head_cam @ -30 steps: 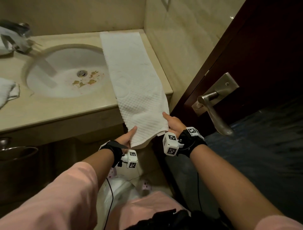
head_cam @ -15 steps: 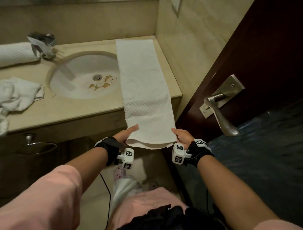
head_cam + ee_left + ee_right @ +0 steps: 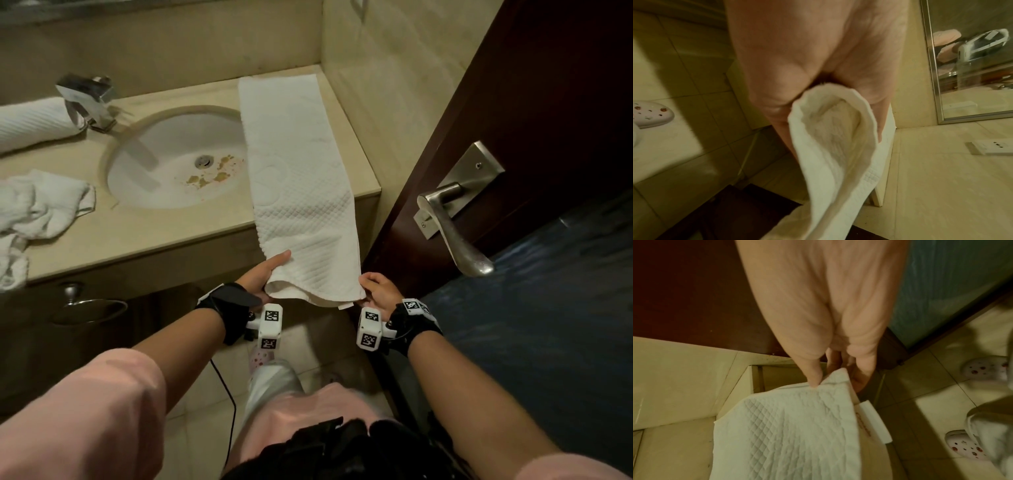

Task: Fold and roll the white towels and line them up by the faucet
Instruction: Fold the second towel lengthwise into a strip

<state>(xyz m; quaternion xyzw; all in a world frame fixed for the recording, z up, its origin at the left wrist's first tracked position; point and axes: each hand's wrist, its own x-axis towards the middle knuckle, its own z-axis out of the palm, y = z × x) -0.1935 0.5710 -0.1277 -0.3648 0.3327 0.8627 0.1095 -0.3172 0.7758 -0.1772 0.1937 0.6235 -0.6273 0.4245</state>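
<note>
White folded towel point(image 3: 301, 192) lies lengthwise on the counter point(image 3: 144, 236), centre frame.
Its near end overhangs the edge, pinched at lower centre by the left hand point(image 3: 262, 279) and right hand point(image 3: 378, 291).

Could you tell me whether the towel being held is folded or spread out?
Folded: the towel lies as a narrow strip, and doubled layers show at the end near the left hand.
</note>
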